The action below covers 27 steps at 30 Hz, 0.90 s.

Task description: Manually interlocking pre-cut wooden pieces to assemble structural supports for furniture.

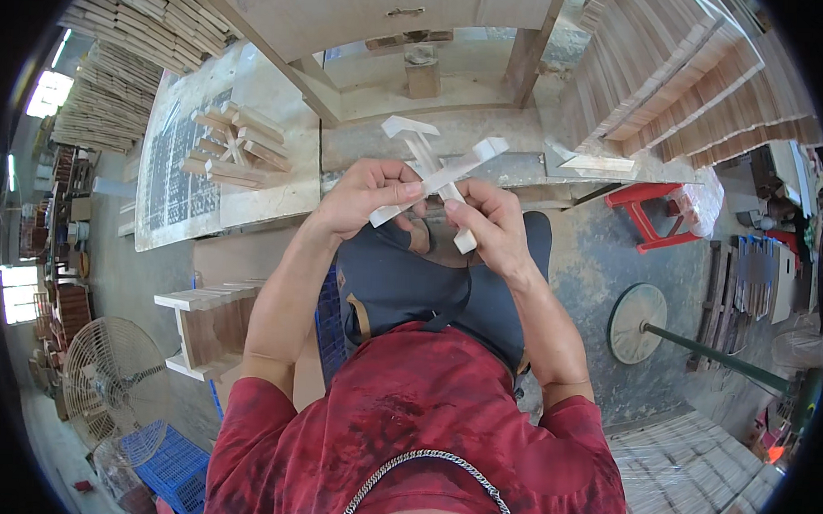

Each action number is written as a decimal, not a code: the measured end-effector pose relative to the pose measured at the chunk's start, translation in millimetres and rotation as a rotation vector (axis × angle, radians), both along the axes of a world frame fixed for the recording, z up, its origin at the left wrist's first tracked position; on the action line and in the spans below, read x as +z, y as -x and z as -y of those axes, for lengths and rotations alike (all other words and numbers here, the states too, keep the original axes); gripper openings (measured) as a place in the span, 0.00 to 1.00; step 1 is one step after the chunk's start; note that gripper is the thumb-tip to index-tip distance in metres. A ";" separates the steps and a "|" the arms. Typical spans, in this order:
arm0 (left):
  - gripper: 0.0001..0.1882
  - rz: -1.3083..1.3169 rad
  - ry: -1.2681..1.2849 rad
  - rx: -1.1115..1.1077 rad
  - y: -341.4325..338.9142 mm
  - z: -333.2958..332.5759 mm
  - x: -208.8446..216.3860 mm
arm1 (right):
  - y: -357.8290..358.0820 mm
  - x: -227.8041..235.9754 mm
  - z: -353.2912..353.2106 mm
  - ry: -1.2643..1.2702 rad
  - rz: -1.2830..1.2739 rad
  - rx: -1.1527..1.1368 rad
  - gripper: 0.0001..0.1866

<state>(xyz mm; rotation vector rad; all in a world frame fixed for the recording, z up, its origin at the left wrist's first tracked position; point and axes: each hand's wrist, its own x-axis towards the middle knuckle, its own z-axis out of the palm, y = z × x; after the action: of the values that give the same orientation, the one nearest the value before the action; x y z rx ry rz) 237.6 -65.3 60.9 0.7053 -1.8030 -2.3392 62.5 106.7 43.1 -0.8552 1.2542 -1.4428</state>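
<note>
Above my lap, I hold two pale wooden bars that cross in an X. My left hand (377,197) is closed on the lower left end of one wooden bar (457,171), which slants up to the right and ends in a block. My right hand (490,225) grips the near part of the other wooden bar (419,150), whose far end carries an angled crosspiece. Whether the bars are fixed together at the crossing, I cannot tell. A pile of similar crossed wooden pieces (239,147) lies on the board to the left.
A wooden bench (420,13) stands directly ahead. Stacked wooden slats (658,75) rise at the right. A red stool (650,215) and a round base with a green pole (638,323) stand on the right floor. A fan (115,387) and a blue crate (170,466) are lower left.
</note>
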 end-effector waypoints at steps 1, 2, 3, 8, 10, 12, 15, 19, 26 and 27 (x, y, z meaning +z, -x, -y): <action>0.17 0.035 -0.005 -0.023 -0.3 0.0 -0.3 | -1.4 -1.3 -1.0 0.003 0.002 -0.003 0.11; 0.17 0.035 -0.004 -0.024 -0.3 -0.8 -1.6 | -3.4 -4.2 -1.4 0.020 -0.035 -0.018 0.11; 0.17 0.069 0.007 -0.035 -0.2 -1.2 -2.6 | -4.2 -7.1 -0.8 0.040 -0.075 -0.029 0.11; 0.17 0.138 0.047 -0.047 0.9 -6.7 1.2 | -7.7 -8.6 -6.7 0.065 -0.075 -0.038 0.11; 0.19 0.033 0.200 -0.096 2.0 -8.4 10.5 | -6.3 -4.6 -13.0 0.057 -0.084 -0.027 0.11; 0.20 0.025 0.311 -0.040 4.1 -8.6 18.9 | -0.6 -7.9 -16.5 0.024 -0.205 0.050 0.11; 0.22 -0.053 0.224 0.106 9.7 -24.5 16.5 | -3.6 -17.4 -16.2 0.050 -0.297 -0.019 0.12; 0.22 -0.128 0.090 0.190 4.4 -45.0 16.6 | -10.8 -3.7 -19.3 0.058 -0.146 -0.156 0.11; 0.16 -0.112 0.406 0.206 2.1 -56.0 17.7 | -13.4 1.3 -18.2 0.076 -0.213 -0.239 0.10; 0.16 -0.086 0.463 0.213 4.5 -53.8 12.1 | -12.7 -5.4 -13.6 0.064 -0.213 -0.230 0.10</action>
<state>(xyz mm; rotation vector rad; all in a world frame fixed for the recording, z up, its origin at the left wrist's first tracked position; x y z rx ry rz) 233.2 -11.5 73.0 0.6727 -2.0091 -1.7030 75.2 120.3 37.7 -0.9515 1.5124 -1.6134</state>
